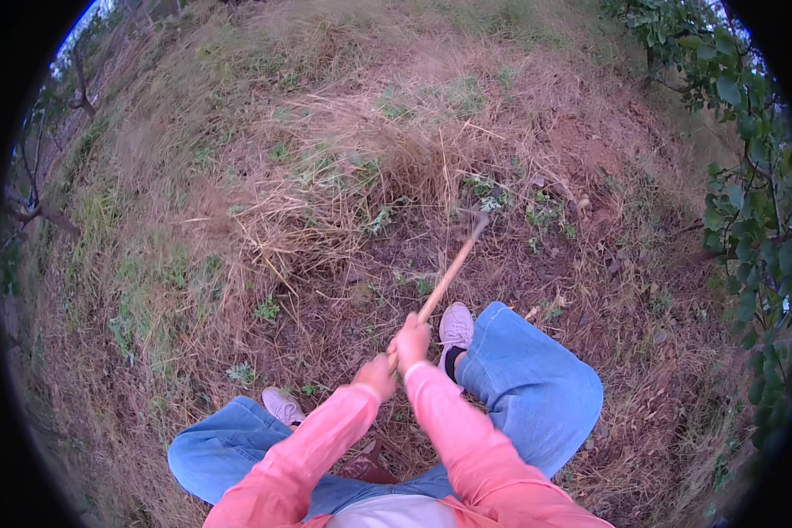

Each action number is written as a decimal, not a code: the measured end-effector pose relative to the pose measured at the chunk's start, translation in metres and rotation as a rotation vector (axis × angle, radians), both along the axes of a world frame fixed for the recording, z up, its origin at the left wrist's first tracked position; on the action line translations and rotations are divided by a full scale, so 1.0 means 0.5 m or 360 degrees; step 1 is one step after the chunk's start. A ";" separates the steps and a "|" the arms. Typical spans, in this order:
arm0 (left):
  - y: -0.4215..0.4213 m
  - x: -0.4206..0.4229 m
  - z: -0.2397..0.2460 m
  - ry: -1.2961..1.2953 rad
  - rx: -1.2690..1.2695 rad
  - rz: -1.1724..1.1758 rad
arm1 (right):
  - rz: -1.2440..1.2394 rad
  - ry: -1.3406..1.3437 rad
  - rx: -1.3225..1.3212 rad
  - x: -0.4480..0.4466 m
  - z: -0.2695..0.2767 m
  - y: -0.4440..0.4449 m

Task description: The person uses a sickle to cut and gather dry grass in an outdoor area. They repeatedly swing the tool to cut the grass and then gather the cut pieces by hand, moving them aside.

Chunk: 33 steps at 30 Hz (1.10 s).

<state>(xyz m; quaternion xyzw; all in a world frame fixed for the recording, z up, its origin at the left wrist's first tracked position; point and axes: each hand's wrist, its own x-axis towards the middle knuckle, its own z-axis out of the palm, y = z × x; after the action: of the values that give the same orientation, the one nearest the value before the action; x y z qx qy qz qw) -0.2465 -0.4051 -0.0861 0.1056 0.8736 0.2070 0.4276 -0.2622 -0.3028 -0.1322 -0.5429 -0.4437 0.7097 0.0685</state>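
Observation:
My left hand (375, 378) is closed round the lower end of a long-handled tool's wooden handle (446, 280). Just above it on the same handle, my right hand (411, 342) has its grip. The handle slants up and to the right, and its metal head (480, 224) is blurred, so its exact shape cannot be told. The head is beside small leafy weeds (492, 200), at the foot of tall dry grass (416, 165). Whether it touches the ground is unclear.
My shoes, a right one (457, 327) and a left one (282, 405), are on grassy ground below the tool. A heap of dry straw (303, 228) lies ahead to the left. Leafy branches (746, 251) hang at the right; bare branches (46, 214) reach in at the left.

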 end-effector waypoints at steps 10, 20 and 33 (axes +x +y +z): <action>0.099 -0.099 0.076 0.0177 -0.0009 -0.0275 | -0.0449 0.0565 -0.0271 -0.058 0.044 0.095; 0.016 -0.099 0.052 0.0072 -0.0338 -0.0010 | 0.0041 0.0191 -0.0352 -0.097 -0.026 -0.011; -0.343 0.286 0.235 0.0454 -0.0023 0.0142 | 0.0424 0.0437 -0.0726 0.267 0.185 -0.324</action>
<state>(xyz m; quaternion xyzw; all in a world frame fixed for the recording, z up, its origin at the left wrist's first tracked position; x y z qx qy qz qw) -0.1033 -0.5768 0.0313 0.0919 0.9308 0.2024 0.2903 -0.1288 -0.4650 -0.0398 -0.3803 -0.3265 0.8607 -0.0897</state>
